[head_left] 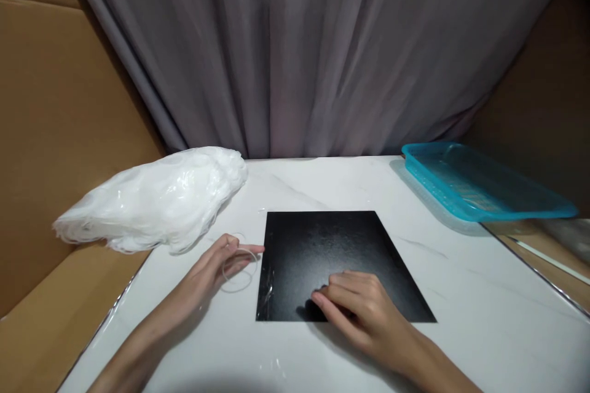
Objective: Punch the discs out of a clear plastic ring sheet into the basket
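Note:
A thin white loop [238, 291], which looks like a cord or band, curls around the fingers of my left hand [221, 263]. One finger of that hand stretches out to the left edge of a black square mat [318, 252], while the others are bent in at the loop. Over the mat's near edge, my right hand [362, 307] is closed, its thumb against curled fingers. What it holds, if anything, is hidden. A small strip of clear shiny film [268, 287] lies on the mat's left side.
A bulky white translucent plastic bundle [161, 199] lies at the back left. At the back right, a blue plastic tray [433, 187] reaches past the edge of the white table [304, 356]. Cardboard walls [59, 116] flank the sides, and a grey curtain [295, 55] hangs behind.

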The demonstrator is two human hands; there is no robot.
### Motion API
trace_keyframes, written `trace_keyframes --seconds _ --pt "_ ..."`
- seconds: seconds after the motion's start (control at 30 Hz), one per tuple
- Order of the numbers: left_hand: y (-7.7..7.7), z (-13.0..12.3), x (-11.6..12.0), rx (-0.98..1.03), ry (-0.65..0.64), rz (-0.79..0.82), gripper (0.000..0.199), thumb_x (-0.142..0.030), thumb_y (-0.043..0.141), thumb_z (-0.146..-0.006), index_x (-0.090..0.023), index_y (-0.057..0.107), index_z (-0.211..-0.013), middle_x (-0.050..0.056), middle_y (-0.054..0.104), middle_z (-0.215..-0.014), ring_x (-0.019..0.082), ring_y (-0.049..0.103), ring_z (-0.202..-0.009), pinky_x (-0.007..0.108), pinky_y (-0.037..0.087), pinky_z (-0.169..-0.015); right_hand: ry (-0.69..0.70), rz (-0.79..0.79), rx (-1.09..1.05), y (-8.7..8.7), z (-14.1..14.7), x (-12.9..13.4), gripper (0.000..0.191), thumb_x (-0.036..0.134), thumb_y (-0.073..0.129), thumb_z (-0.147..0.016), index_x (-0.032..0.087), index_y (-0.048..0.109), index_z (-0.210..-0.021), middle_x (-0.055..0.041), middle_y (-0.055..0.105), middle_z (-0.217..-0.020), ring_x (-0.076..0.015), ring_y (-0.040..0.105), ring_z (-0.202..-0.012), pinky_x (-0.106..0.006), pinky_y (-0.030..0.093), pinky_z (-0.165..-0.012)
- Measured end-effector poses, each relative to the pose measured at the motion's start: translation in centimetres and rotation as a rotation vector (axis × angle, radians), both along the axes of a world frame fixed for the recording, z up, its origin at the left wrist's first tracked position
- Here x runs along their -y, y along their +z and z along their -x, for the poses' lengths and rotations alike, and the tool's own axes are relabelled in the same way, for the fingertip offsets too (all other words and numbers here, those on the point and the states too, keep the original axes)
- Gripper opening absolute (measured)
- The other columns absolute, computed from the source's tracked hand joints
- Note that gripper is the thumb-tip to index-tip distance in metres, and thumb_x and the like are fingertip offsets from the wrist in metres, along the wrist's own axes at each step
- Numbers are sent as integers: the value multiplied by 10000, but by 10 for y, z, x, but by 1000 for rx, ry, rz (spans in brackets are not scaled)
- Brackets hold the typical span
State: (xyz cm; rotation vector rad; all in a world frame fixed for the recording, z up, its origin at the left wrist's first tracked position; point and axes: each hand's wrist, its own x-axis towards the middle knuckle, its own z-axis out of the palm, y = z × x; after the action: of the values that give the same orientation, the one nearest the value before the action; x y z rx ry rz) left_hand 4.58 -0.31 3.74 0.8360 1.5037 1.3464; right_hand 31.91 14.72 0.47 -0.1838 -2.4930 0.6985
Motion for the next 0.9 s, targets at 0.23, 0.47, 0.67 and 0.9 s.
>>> trace_keyframes --seconds 0.23,0.47,0.67,0.9 --pt "-1 -51 -10 780 6 70 329 -503 543 -1051 -175 575 -1058 218 683 -1361 390 648 -1297 612 408 -1182 46 128 -97 2 5 22 187 232 497 -1099 185 677 -1086 -21 638 -801 -161 543 -648 -339 344 -638" --pt "-1 -69 -11 1024 -152 -124 761 -727 407 -1015 -80 551 -1389 273 491 -1565 412 421 -1504 583 281 -1265 -88 266 -176 7 1 18 163 199 531 -1078 223 612 -1218 12 604 -770 -137 547 -613 -296 406 -603" --pt "11 -69 -3 1048 -314 -185 1021 -834 391 -922 -44 431 -1567 236 400 -1641 406 284 -1574 548 193 -1299 -129 317 -205 7 -1 20 222 199 541 -1067 240 508 -1282 28 601 -763 -135 569 -609 -266 430 -554" --pt "18 -70 3 996 -341 -171 1025 -870 402 -878 -117 467 -1570 190 420 -1639 435 225 -1586 603 192 -1283 -132 306 -176 4 0 22 296 191 585 -1050 248 501 -1328 26 596 -771 -133 583 -620 -271 455 -569"
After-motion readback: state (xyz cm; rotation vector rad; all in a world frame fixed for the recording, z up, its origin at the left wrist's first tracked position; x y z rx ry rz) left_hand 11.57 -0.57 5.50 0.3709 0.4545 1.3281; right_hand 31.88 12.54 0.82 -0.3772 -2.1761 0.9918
